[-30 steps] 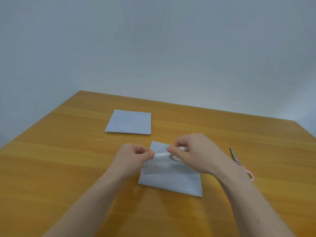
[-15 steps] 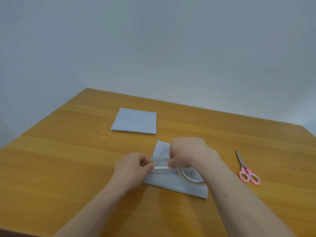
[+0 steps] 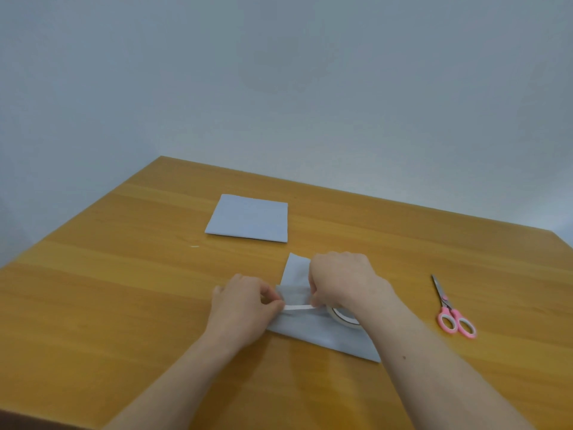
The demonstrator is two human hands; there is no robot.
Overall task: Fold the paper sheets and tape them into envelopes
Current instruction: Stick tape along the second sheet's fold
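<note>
A folded white paper sheet (image 3: 313,332) lies on the wooden table (image 3: 124,290) under both hands. My left hand (image 3: 245,305) pinches the free end of a short strip of clear tape (image 3: 298,307) stretched over the paper. My right hand (image 3: 344,280) pinches the same strip near the tape roll (image 3: 342,316), which rests on the paper below my right wrist, partly hidden. A second folded paper (image 3: 249,218) lies flat farther back on the table.
Pink-handled scissors (image 3: 451,310) lie on the table to the right of my right arm. A tiny white scrap (image 3: 194,246) sits on the wood at the left. A plain wall stands behind the table's far edge.
Both hands have come down toward the paper with the tape. The roll, held up in my right hand a second ago, now rests on the paper with a short strip pulled out.
</note>
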